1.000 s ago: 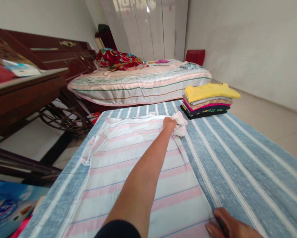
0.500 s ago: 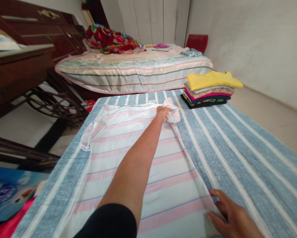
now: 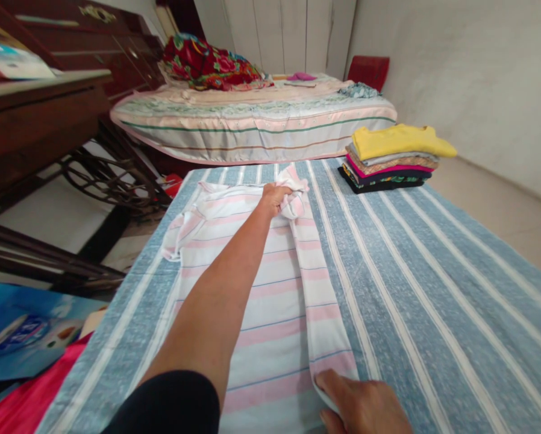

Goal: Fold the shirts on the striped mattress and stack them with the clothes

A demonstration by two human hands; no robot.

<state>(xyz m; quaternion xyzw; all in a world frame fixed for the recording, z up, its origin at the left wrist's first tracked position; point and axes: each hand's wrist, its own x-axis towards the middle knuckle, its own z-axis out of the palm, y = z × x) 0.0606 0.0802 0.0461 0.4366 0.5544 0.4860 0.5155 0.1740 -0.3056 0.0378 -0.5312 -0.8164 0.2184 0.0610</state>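
A white T-shirt with pink bands and thin blue lines [image 3: 270, 307] lies spread on a blue-and-white striped cloth [image 3: 401, 289]. My left hand [image 3: 277, 198], arm stretched far forward, is closed on the shirt's bunched right sleeve near the shoulder. Down at the near right, my right hand [image 3: 361, 401] grips the shirt's side edge close to the hem. Between the two hands, a long strip of the right side is folded inward over the front. The left sleeve [image 3: 180, 232] lies flat. My left forearm hides part of the shirt's middle.
A stack of folded clothes [image 3: 390, 160], yellow on top, sits at the far right of the cloth. Beyond it is a bed [image 3: 252, 129] with a red floral blanket [image 3: 211, 63]. A sewing machine table [image 3: 40, 108] and a blue bag [image 3: 26, 331] are on the left.
Both hands have moved left, carrying the shirt's right edge inward. That side, flat before, is now folded over as a strip. The view has shifted slightly too.
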